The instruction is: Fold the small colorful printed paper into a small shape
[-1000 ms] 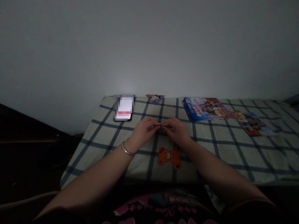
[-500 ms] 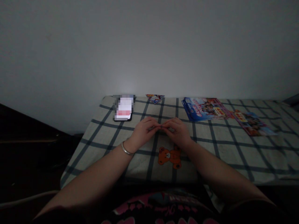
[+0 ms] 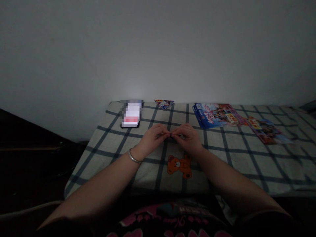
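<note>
My left hand (image 3: 153, 140) and my right hand (image 3: 189, 139) meet fingertip to fingertip above the middle of the checked tablecloth (image 3: 145, 179). Both are closed in a pinch. A tiny dark bit shows between the fingertips, too small and dim to name. On my left wrist sits a silver bangle (image 3: 133, 156). Just below my right hand, an orange bear picture (image 3: 179, 166) shows on the cloth. Beyond my hands, near the wall, lies a small folded paper triangle (image 3: 164, 104) with colourful print.
A phone (image 3: 131, 114) with a lit, blurred screen lies at the back left. To the right is a stack of glossy printed flyers (image 3: 214, 115), with another flyer (image 3: 268, 131) spread beside it. A grey wall (image 3: 158, 49) borders the table's far edge.
My hands stay in nearly the same place. The fingertips have shifted slightly, and a little more of the dark bit between them shows.
</note>
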A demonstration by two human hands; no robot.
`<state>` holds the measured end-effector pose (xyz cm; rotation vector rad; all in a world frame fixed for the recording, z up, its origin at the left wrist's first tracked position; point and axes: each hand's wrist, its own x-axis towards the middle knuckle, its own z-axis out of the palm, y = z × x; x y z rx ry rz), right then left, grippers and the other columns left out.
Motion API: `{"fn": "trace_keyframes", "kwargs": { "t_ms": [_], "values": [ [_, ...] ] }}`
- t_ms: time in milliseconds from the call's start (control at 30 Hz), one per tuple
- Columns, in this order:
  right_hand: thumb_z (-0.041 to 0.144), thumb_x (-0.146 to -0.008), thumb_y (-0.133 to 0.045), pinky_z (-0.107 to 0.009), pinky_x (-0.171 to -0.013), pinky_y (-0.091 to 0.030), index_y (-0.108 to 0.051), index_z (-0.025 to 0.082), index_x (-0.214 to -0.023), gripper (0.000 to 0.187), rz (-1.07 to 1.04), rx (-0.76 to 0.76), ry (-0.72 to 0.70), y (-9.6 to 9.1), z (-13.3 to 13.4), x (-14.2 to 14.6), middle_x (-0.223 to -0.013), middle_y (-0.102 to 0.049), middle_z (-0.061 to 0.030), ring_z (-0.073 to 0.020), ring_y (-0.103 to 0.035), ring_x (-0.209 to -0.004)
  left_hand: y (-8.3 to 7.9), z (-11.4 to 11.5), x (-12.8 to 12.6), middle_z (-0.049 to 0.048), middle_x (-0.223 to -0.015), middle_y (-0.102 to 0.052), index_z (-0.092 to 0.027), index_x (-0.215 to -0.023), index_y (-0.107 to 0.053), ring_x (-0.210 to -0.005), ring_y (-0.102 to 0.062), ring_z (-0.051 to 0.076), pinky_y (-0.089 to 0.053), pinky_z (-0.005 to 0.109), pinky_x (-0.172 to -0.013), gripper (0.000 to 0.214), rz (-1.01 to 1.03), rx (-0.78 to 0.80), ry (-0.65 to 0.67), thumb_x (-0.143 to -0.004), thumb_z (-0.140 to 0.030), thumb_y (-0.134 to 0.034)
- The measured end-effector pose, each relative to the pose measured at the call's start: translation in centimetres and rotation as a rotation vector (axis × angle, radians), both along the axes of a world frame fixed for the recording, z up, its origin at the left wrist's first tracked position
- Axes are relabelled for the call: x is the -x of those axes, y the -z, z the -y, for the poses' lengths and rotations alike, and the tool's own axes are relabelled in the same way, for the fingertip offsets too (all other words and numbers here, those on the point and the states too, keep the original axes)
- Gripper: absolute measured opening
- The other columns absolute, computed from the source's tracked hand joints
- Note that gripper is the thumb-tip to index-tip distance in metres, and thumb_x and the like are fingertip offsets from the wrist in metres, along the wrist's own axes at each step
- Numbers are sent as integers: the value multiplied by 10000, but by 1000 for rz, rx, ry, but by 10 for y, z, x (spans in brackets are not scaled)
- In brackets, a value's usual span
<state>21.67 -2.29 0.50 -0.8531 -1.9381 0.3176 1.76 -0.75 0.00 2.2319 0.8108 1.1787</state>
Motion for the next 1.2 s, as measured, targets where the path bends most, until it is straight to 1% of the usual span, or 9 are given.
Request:
{"fn": "trace_keyframes", "kwargs": {
  "t_ms": [167, 333, 433, 600, 667, 833, 967, 1067, 1200],
  "values": [
    [255, -856, -667, -372, -782, -495, -671, 248, -738, 118, -30, 46, 4, -1, 0, -1, -785, -748, -6, -187, -667, -761, -1, -1, 1, 25, -834, -642, -191, -827, -649, -842, -606, 161, -514, 308, -769, 97, 9, 16, 4, -904, -229, -602],
    [238, -857, -659, -366, -794, -481, -666, 237, -746, 112, -57, 52, 30, 0, 0, -1, -806, -750, -13, -185, -667, -774, 0, -1, 1, 26, -842, -602, -182, -850, -630, -799, -593, 142, -509, 242, -653, 59, 21, 105, -13, -883, -188, -581],
    [231, -844, -667, -368, -798, -477, -664, 237, -736, 108, -39, 69, 26, 0, -1, 0, -799, -751, -14, -185, -668, -770, 1, -1, -1, 30, -874, -595, -180, -857, -609, -801, -590, 139, -510, 231, -636, 78, -16, 96, 2, -846, -126, -554],
    [230, -847, -651, -379, -813, -474, -657, 238, -737, 110, -27, 106, 6, -1, 0, 1, -828, -754, -17, -191, -667, -801, 2, 0, -1, 37, -941, -628, -190, -870, -602, -931, -608, 167, -521, 327, -846, 205, -83, 32, 13, -799, -44, -478],
    [231, -854, -640, -380, -813, -475, -639, 237, -740, 114, -46, 133, 9, 0, 1, 1, -855, -754, -23, -195, -661, -825, 3, -1, 0, 44, -968, -635, -189, -873, -615, -959, -610, 176, -509, 350, -892, 229, -117, 23, -4, -787, -35, -469],
    [228, -892, -564, -346, -748, -490, -566, 238, -773, 119, -104, 265, 45, 6, 1, 0, -930, -725, -37, -193, -638, -886, 2, -5, 2, 53, -999, -652, -184, -840, -637, -949, -609, 189, -496, 356, -876, 220, -251, -12, -37, -793, -50, -469],
    [256, -896, -546, -299, -658, -491, -548, 236, -817, 82, -177, 342, 22, 8, 1, 1, -911, -688, -37, -176, -638, -842, -1, -4, 3, 39, -867, -664, -186, -836, -638, -869, -598, 206, -468, 376, -835, 191, -389, -40, -99, -834, -88, -474],
    [284, -862, -584, -286, -632, -490, -563, 233, -871, 55, -214, 366, 67, 7, 1, 1, -885, -658, -29, -170, -630, -800, -4, -3, 3, 39, -785, -640, -180, -826, -634, -803, -580, 210, -456, 368, -783, 158, -451, -53, -135, -872, -143, -487],
    [286, -815, -622, -281, -606, -485, -586, 231, -953, 152, -202, 351, 109, 6, 0, -2, -883, -633, -25, -175, -610, -791, -4, -3, 3, 41, -762, -619, -174, -816, -617, -780, -571, 209, -444, 355, -742, 184, -483, -66, -147, -924, -211, -473]
  ]
}}
